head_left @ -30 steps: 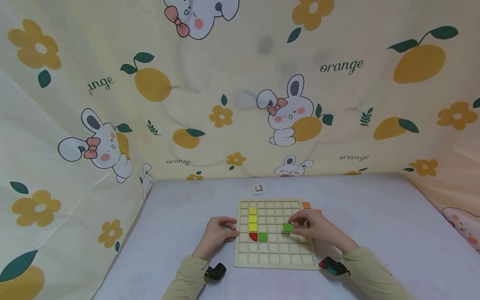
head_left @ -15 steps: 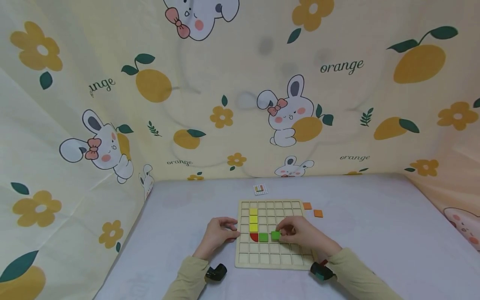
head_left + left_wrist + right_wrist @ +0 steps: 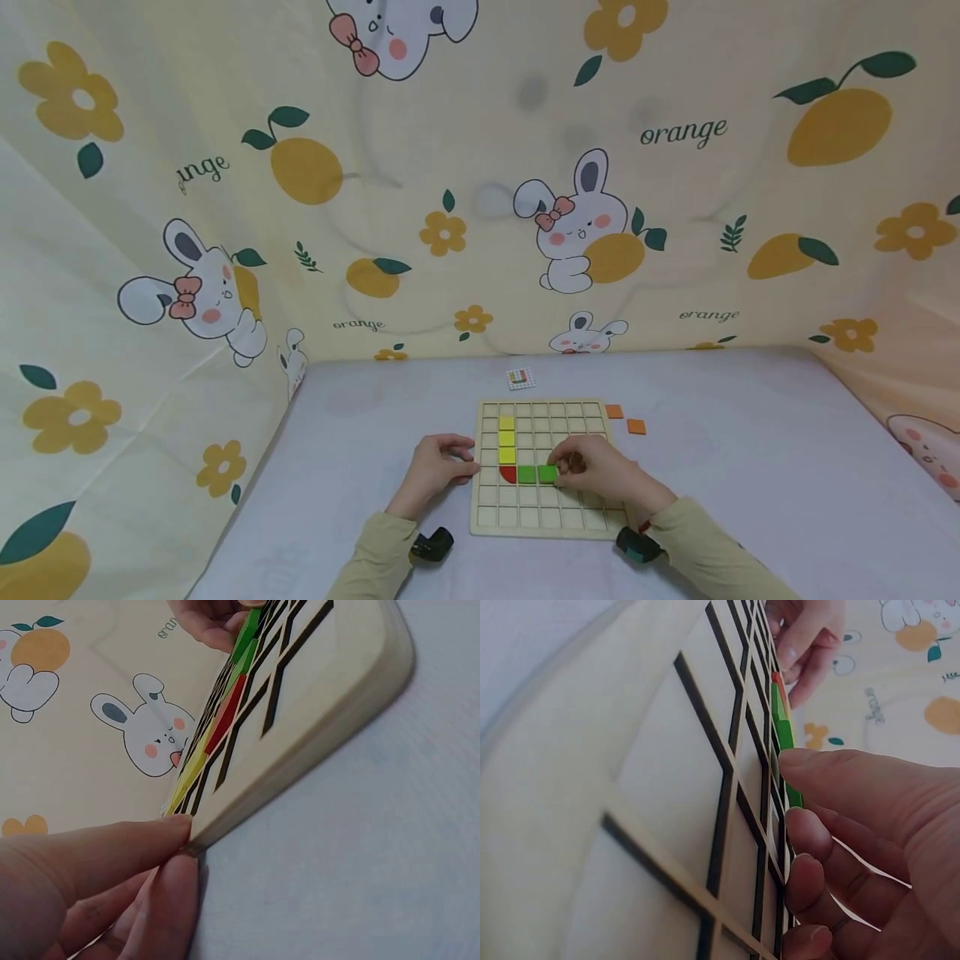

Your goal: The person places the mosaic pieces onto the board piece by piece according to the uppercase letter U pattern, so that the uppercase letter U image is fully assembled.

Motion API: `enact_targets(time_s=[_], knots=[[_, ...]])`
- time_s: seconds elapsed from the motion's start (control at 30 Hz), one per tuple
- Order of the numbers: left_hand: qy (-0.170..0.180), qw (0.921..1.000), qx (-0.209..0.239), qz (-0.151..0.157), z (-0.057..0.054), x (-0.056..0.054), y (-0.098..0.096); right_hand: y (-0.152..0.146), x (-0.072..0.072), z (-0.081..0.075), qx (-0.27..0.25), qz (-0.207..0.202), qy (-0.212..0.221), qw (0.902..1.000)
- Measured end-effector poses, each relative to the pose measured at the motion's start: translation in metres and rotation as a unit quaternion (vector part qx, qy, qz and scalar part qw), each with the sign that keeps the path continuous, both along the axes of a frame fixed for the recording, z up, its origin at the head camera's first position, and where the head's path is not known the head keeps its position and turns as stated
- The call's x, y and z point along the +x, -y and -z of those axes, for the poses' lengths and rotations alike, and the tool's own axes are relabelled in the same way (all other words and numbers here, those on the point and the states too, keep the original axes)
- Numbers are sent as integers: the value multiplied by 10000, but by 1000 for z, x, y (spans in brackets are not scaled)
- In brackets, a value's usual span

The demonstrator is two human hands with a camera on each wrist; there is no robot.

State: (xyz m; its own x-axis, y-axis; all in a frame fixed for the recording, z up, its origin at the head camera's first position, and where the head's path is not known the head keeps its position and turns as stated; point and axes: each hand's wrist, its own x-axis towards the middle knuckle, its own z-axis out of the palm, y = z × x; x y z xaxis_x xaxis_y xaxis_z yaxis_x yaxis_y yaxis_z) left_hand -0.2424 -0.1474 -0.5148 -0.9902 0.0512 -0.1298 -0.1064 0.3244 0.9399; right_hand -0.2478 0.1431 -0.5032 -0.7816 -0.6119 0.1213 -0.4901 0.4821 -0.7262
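A wooden grid board lies on the table. My left hand grips its left edge; in the left wrist view the thumb is at the rim, with curled fingers beside it. Yellow square tiles stand in a column, with a red rounded tile below them. To the right of the red tile sits a green square tile. Beside it, level in the same row, is a second green tile, which my right hand pinches at its right side. The fingers hide part of this tile in the right wrist view.
Two orange tiles lie off the board's upper right corner. Behind the board is a small pattern card. Dark wrist devices hang by both sleeves. A printed cloth stands behind and beside the table.
My right hand has carried the second green tile leftward and down into the cell beside the first green tile. The orange tiles have come fully into view. My left hand has stayed put.
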Motion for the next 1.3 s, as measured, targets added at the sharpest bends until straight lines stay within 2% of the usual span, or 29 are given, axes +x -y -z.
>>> enact_targets(time_s=[0.7, 1.0, 1.13, 1.3], knots=[[11, 10000, -7, 13, 0, 1, 0, 5, 4, -1, 86, 368, 59, 9993], [-14, 10000, -16, -7, -1, 2, -1, 4, 4, 0, -62, 329, 142, 9993], [38, 10000, -41, -21, -1, 2, -1, -2, 4, -4, -113, 256, 282, 9992], [-19, 10000, -35, 5, -1, 1, -1, -15, 6, -17, -88, 297, 360, 9989]])
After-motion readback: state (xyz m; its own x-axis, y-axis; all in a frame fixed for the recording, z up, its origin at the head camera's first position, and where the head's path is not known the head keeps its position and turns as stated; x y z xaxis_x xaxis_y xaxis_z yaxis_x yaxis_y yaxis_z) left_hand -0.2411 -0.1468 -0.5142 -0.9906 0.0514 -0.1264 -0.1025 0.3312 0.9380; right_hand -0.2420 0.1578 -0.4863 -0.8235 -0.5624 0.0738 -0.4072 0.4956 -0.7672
